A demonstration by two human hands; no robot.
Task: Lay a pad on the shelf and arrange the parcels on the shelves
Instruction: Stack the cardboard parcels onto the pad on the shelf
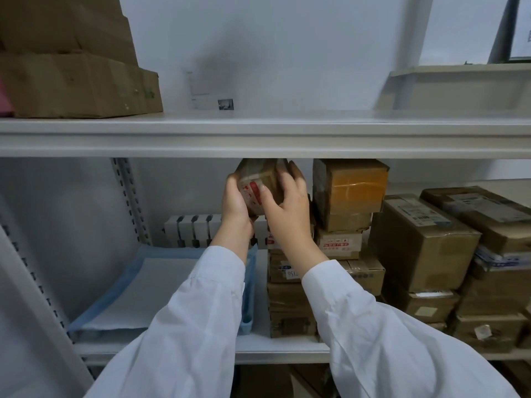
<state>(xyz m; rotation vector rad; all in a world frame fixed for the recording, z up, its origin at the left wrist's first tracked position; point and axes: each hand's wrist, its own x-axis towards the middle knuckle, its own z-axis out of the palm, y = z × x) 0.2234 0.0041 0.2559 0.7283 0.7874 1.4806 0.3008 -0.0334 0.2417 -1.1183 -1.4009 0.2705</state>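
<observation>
White metal shelf (287, 349) carries a blue-edged pad (138, 288) at its left end, stacked parcels (290, 300) along its middle and right. Above that shelf's middle, a small brown parcel (258, 179) is clamped between left grip (235, 205) and right grip (287, 211), fingers curled round it.
</observation>
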